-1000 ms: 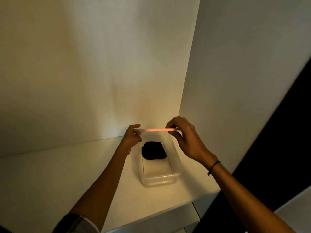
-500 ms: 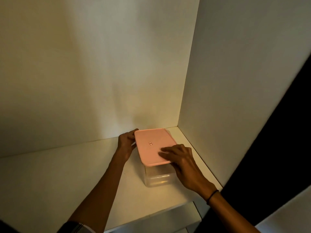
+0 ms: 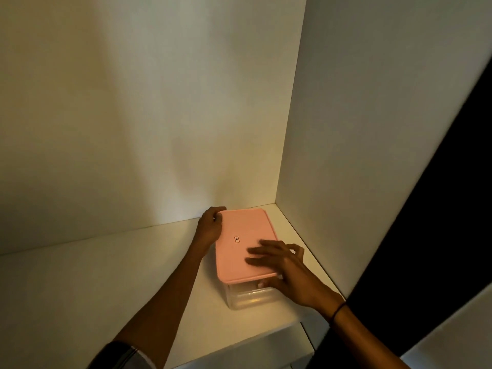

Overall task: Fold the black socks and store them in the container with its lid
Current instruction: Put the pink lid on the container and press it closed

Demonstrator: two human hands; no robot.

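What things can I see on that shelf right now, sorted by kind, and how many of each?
Pink lid: 1
Clear container under the lid: 1
Hands touching them: 2, the left hand at the lid's far left corner and the right hand on its near right part
Total: 4
No socks are visible with the lid on.

I'm seeing one clear container [image 3: 247, 296], one pink lid [image 3: 239, 249], one white shelf [image 3: 106, 283], two hands: left hand [image 3: 210, 226], right hand [image 3: 287, 270].

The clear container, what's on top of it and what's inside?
A pink lid covers the clear container, both hands on the lid. The contents cannot be made out.
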